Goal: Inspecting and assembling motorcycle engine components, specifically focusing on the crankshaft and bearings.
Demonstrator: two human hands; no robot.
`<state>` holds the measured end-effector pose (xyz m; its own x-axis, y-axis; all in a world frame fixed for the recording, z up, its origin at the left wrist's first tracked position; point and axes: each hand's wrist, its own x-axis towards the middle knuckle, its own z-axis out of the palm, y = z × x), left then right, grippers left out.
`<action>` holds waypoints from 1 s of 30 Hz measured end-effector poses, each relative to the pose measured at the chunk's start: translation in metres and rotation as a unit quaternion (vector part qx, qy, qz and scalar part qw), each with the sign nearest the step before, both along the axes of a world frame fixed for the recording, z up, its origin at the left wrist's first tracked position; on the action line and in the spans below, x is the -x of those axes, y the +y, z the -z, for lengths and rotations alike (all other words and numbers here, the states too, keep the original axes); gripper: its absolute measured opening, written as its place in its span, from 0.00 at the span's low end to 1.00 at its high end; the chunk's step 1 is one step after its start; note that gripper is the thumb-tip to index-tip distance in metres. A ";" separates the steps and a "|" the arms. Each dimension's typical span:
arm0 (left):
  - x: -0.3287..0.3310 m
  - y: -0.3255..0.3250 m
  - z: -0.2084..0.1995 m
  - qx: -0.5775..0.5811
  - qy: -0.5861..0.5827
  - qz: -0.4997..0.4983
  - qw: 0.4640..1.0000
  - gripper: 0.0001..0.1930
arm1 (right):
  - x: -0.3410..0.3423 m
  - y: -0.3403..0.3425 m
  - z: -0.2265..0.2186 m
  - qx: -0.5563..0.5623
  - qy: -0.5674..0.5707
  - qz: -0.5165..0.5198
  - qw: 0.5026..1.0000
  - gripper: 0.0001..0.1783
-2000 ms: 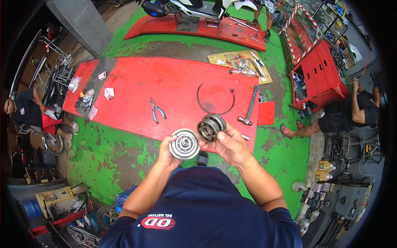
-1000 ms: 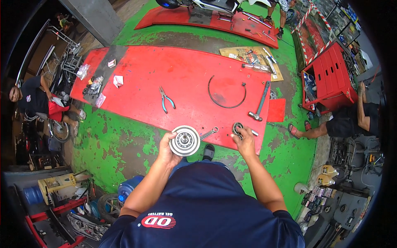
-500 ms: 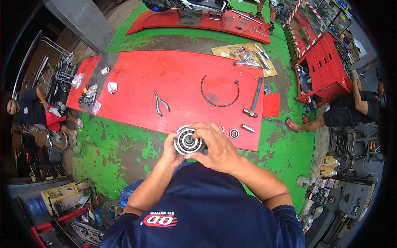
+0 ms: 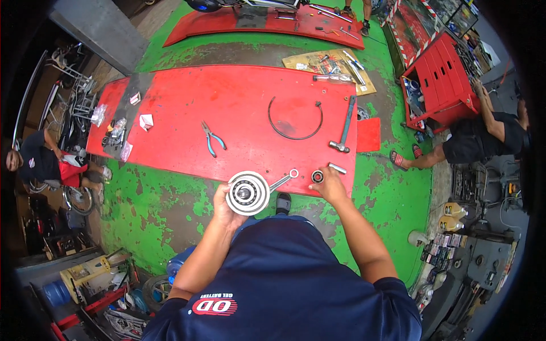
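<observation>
My left hand (image 4: 224,211) is closed round a round metal crankshaft (image 4: 259,206), held in front of me with a ball bearing (image 4: 245,193) facing up around its shaft. From its right side sticks out a connecting rod (image 4: 280,183) with a ring-shaped small end. At the near right edge of the red table, my right hand (image 4: 332,187) pinches a small bearing (image 4: 318,177) between thumb and fingers; whether it is lifted off the surface I cannot tell. Close beyond those fingers lies a short metal cylinder (image 4: 338,168).
On the red table (image 4: 176,108) lie a hammer (image 4: 344,128), a bent black cable (image 4: 296,137), pliers (image 4: 212,139) and, at left, small bagged parts (image 4: 116,131). A cardboard sheet with tools (image 4: 335,65) lies beyond. People are at far left and right, by a red tool cabinet (image 4: 441,85).
My right hand has let go of the crankshaft and reached right to grip the small bearing. The left hand holds the crankshaft alone, and its connecting rod now shows.
</observation>
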<state>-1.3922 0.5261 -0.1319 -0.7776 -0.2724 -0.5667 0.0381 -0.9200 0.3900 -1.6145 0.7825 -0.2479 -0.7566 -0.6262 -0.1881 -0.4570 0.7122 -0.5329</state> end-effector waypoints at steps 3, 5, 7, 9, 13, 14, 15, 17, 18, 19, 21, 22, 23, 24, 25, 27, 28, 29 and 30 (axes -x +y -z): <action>-0.008 0.000 -0.011 -0.002 0.051 0.015 0.999 0.31 | -0.011 0.001 0.024 -0.064 -0.025 0.020 0.997 0.42; -0.011 -0.002 -0.006 -0.001 0.042 0.002 0.999 0.31 | -0.014 -0.006 0.034 -0.073 -0.037 0.031 0.996 0.41; -0.008 0.000 -0.014 -0.002 0.066 0.009 0.998 0.31 | -0.015 -0.005 0.056 -0.025 -0.012 0.093 0.995 0.38; -0.009 -0.001 -0.014 -0.001 0.069 0.013 0.998 0.31 | -0.014 -0.008 0.065 -0.028 -0.012 0.100 0.994 0.37; -0.006 0.000 -0.012 -0.010 0.043 0.015 0.999 0.29 | -0.002 -0.012 0.072 -0.066 -0.030 0.100 0.992 0.33; -0.004 0.001 -0.013 -0.008 0.038 0.019 0.999 0.29 | 0.001 -0.011 0.072 -0.069 -0.017 0.091 0.993 0.29; -0.003 0.002 -0.016 -0.007 0.033 0.024 0.999 0.29 | 0.004 -0.010 0.069 -0.067 -0.015 0.085 0.994 0.29; 0.001 0.005 -0.018 -0.016 0.035 0.025 0.999 0.29 | 0.010 -0.004 0.061 -0.034 -0.038 0.134 0.990 0.27; 0.002 0.005 -0.012 -0.012 0.026 0.014 0.999 0.30 | 0.013 -0.007 0.048 -0.020 -0.021 0.152 0.988 0.26; 0.002 0.004 -0.005 -0.008 0.017 0.001 1.000 0.31 | 0.017 -0.011 0.030 -0.017 -0.018 0.145 0.989 0.26; -0.002 0.002 -0.008 0.005 0.015 -0.005 1.000 0.29 | 0.010 -0.030 -0.039 0.189 -0.034 0.174 0.966 0.27; -0.005 0.000 -0.007 0.008 0.018 -0.013 1.000 0.29 | -0.003 -0.046 -0.101 0.254 -0.052 0.134 0.956 0.28; -0.003 0.000 -0.005 0.007 0.022 -0.010 1.000 0.29 | -0.018 -0.058 -0.164 0.316 -0.066 0.103 0.941 0.29; -0.001 0.002 -0.006 0.006 0.024 -0.003 1.000 0.29 | -0.028 -0.061 -0.200 0.337 -0.059 0.029 0.939 0.30; 0.004 0.003 -0.008 0.012 0.041 0.015 0.999 0.29 | -0.035 -0.064 -0.229 0.355 -0.050 -0.044 0.932 0.32; 0.011 0.006 -0.015 0.018 0.059 0.034 0.997 0.29 | -0.048 -0.079 -0.274 0.374 0.024 -0.191 0.907 0.34; 0.017 0.009 -0.022 0.022 0.056 0.025 0.998 0.29 | -0.055 -0.085 -0.279 0.371 0.019 -0.208 0.905 0.36; 0.021 0.012 -0.026 0.026 0.053 0.015 0.998 0.29 | -0.062 -0.091 -0.282 0.368 0.013 -0.225 0.902 0.37; 0.021 0.012 -0.027 0.020 0.050 0.011 0.999 0.28 | -0.067 -0.098 -0.284 0.364 0.036 -0.235 0.900 0.37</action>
<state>-1.4135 0.5383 -0.1047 -0.8353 -0.2762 -0.4754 0.0590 -0.9047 0.4220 -1.5476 0.6848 0.0365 -0.3692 -0.8178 0.4414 -0.6693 -0.0955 -0.7369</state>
